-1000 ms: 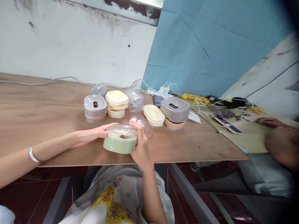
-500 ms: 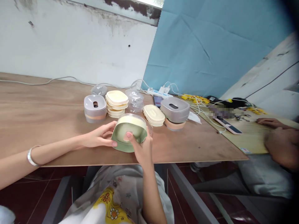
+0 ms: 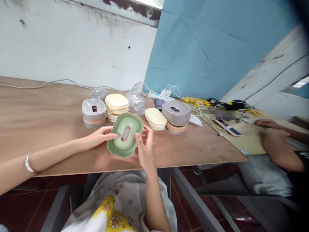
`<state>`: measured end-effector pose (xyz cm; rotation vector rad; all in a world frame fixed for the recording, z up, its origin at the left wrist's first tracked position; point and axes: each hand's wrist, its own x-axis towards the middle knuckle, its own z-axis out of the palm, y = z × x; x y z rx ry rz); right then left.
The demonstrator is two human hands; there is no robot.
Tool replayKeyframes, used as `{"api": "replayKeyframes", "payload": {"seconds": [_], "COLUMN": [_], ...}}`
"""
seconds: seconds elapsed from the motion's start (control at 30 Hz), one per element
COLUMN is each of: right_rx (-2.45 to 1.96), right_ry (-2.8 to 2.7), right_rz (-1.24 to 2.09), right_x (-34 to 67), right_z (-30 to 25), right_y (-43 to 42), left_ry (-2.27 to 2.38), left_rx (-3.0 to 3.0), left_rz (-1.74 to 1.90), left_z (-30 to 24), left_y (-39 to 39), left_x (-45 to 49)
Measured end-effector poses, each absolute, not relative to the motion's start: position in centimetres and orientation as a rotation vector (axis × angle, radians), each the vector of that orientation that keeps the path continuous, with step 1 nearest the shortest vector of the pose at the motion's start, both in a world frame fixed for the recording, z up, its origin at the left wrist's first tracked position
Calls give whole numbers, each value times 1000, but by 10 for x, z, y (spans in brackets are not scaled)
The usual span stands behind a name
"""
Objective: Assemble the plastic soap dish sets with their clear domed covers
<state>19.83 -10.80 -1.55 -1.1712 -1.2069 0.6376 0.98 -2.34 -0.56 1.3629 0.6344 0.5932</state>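
The left hand [image 3: 100, 138] has its fingertips [image 3: 113, 136] pressed on the 9 o'clock rim of a green soap dish [image 3: 122, 141], thumb and fingers closed lightly on that edge. The right hand [image 3: 145, 149] pinches the 3 o'clock rim, with the thumb in front and the other fingers curled behind. The dish is held between both hands just above the near edge of the plywood table [image 3: 48, 112], tipped up so that the face with the oval slot in its middle turns toward the camera. A silver bracelet [image 3: 27, 162] sits on the left wrist. Behind the dish, at 10 o'clock, stands a grey box with a peach base [image 3: 94, 112]. At 12 o'clock is a stack of cream trays [image 3: 117, 103], with a stack of clear lids [image 3: 136, 102] just to its right. At 1 o'clock lies a second, lower cream stack [image 3: 155, 118], touching or just beside a larger grey box [image 3: 176, 112] set on a peach base. Farther back at 1 o'clock lie a phone [image 3: 159, 103] and a white power strip [image 3: 159, 94] with cables. Well apart at 3 o'clock, another person's hand [image 3: 271, 138] rests by the table.
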Motion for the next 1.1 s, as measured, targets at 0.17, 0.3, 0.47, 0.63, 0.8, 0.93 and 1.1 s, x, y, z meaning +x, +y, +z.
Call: {"api": "replayKeyframes", "payload": {"seconds": [0.17, 0.3, 0.47, 0.63, 0.8, 0.93, 1.1], "right_rx": [-1436, -1638, -1830, -1801, -1911, -2062, -2165], "right_ry": [-1244, -1429, -1542, -1595, -1651, -1700, -1716], "right_rz": [280, 1, -11, -11, -45, -31, -36], "right_x": [215, 241, 263, 271, 282, 283, 279], "right_z": [-17, -23, -34, -23, 6, 15, 11], "right_y": [-107, -104, -102, -96, -82, -80, -81], "left_ry": [665, 652, 659, 665, 641, 589, 558], "left_rx": [1225, 1088, 992, 939, 904, 903, 951], "left_rz": [659, 667, 636, 591, 587, 533, 473], "left_z": [-3, 1, 2, 0, -2, 3, 1], "left_y": [-23, -22, -22, -21, -19, -22, -20], "left_x": [9, 8, 7, 6, 5, 4, 0]}}
